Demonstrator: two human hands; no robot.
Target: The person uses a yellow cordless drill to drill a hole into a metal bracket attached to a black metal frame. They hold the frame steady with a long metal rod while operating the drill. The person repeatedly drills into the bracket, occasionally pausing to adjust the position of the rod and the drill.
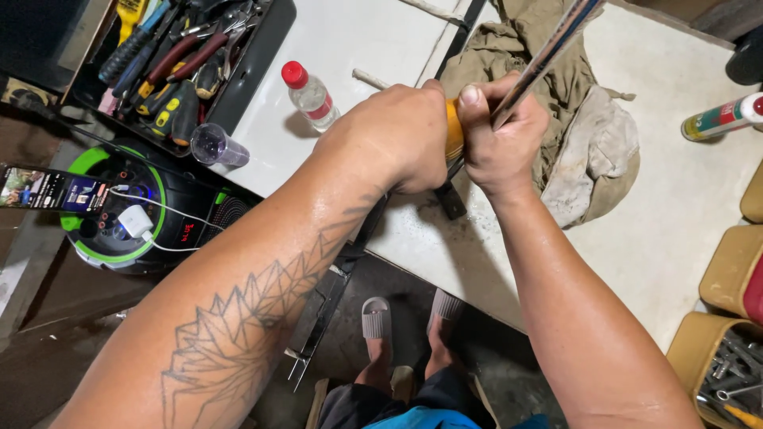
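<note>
My left hand [397,135] is wrapped around an orange handle [453,131], with only a strip of the orange showing between my hands. My right hand [501,143] grips a long metal shaft [548,52] that runs up and to the right out of the frame, thumb pressed along it. Both hands meet above the edge of a white table [373,40]. A dark clamp-like piece [451,200] sits just under my hands at the table edge. What kind of tool the handle and shaft belong to is hidden by my hands.
A khaki cloth [588,151] lies crumpled behind my hands. A small clear bottle with a red cap [310,95] and a plastic cup [214,145] stand left, by a tray of hand tools [175,63]. A cable reel [119,206] sits on the floor. A tube [727,115] lies right.
</note>
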